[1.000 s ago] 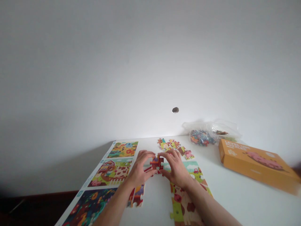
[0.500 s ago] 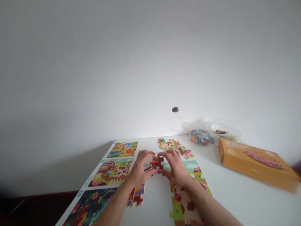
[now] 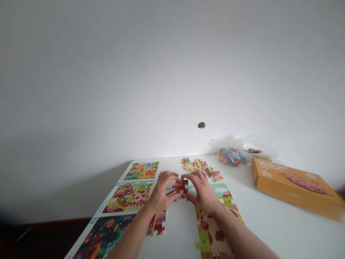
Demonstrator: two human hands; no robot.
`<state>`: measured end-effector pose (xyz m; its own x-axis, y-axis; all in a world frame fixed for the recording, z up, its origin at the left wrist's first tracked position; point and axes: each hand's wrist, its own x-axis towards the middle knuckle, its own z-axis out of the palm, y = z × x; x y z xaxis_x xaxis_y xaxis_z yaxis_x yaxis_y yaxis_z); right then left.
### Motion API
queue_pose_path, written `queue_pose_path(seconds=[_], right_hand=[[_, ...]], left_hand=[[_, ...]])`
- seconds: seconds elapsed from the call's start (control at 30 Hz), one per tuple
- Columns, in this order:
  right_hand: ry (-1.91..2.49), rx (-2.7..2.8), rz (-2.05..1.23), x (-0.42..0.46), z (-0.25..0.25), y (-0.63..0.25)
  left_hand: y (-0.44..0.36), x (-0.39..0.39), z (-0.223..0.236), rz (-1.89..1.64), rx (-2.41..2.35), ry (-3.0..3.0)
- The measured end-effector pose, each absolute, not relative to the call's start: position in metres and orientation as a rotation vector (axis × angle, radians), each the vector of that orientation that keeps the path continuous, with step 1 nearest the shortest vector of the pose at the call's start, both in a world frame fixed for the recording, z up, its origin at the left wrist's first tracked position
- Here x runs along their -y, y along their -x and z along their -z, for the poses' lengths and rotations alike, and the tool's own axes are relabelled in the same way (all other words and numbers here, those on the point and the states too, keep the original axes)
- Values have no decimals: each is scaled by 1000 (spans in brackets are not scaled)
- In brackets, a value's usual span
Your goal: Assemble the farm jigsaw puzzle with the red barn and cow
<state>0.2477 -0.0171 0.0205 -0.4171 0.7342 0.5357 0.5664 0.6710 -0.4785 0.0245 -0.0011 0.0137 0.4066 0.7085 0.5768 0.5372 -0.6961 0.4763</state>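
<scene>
Red jigsaw piece point(image 3: 180, 186) pinched between the curled fingers of my left hand point(image 3: 161, 190) and right hand point(image 3: 201, 191), over the white bench point(image 3: 172, 241). Cow-pattern puzzle strip point(image 3: 209, 233) just right; picture sheets point(image 3: 129, 197) left; orange box point(image 3: 293, 189) well off right.

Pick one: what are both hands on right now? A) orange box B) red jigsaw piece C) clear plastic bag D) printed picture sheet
B. The fingers of the left hand and right hand meet on the red jigsaw piece between them.
</scene>
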Motion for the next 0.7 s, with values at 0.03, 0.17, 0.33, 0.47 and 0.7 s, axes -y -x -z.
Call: queue_pose_path(seconds=[0.03,0.17,0.33,0.47,0.7], right_hand=[[995,2138,-288,17,-21,-248],[995,2137,-294,18,-22,-247],[980,2128,-290,18,-21,-247],[964,2128,-271,17,-20,-247],[971,2141,-273,19,-22,-247]], left_hand=[[-25,1,-14,-1165,-1099,-2448],[-25,2,-15,-1147,-1108,-2440],[-24,3,-16,-1147,-1113,-2425],[-24,3,-15,-1153,-1111,-2429],[-24,3,-13,-1165,-1115,-2428]])
